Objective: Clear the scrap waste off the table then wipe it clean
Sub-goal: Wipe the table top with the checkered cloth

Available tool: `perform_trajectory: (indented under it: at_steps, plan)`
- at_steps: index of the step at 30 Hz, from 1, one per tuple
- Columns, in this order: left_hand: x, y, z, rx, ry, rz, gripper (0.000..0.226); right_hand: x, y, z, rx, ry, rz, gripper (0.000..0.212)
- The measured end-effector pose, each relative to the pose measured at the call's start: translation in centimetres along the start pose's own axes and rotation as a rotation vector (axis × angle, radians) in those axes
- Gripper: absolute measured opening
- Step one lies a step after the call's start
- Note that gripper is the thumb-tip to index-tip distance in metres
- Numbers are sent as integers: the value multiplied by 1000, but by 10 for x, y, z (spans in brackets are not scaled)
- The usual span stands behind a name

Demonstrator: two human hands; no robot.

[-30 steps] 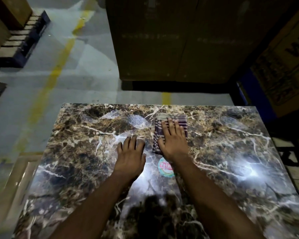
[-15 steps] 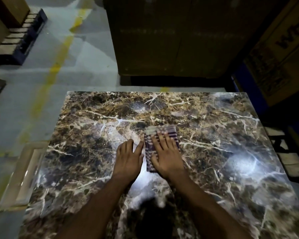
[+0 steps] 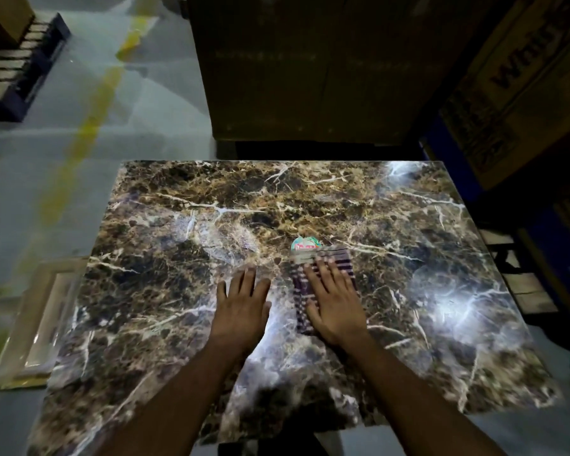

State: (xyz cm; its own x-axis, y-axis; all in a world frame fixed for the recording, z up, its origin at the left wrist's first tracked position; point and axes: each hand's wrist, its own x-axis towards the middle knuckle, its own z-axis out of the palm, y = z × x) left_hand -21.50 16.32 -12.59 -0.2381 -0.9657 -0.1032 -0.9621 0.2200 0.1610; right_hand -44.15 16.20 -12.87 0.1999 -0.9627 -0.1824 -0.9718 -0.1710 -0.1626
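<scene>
A dark brown marble table (image 3: 178,232) with pale veins fills the middle of the head view. A folded checked cloth (image 3: 301,291), purple and white, lies flat on it near the centre. My right hand (image 3: 334,299) presses down on the cloth with straight, spread fingers. My left hand (image 3: 242,299) rests flat on the bare marble just left of the cloth, touching nothing else. A small round sticker (image 3: 305,243), teal and pink, sits on the tabletop right beyond the cloth's far edge.
Large cardboard boxes (image 3: 310,67) stand beyond the far edge, and more printed boxes (image 3: 520,83) at the right. A pale framed panel (image 3: 43,320) lies on the floor by the table's left side. A pallet (image 3: 20,67) sits far left on the concrete floor.
My right hand slid the cloth back toward me across the marble, and the sticker now shows beyond the cloth. My left hand stays flat beside it.
</scene>
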Motion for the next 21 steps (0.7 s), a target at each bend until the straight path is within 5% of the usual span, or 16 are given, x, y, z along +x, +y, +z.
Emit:
perform_trajectory:
  at_steps: [4,10,15,21]
  plan:
    - [-28,-2,9,40,13,32,59,6,-23,0,27,30,158,76]
    - [-48,3,9,14,6,45,43,-68,-23,13,45,18,18,72]
    - [-66,15,10,29,-28,72,59,-48,-41,14,42,36,195,75]
    - [-78,21,9,6,-80,84,55,-112,-31,22,32,-5,53,71]
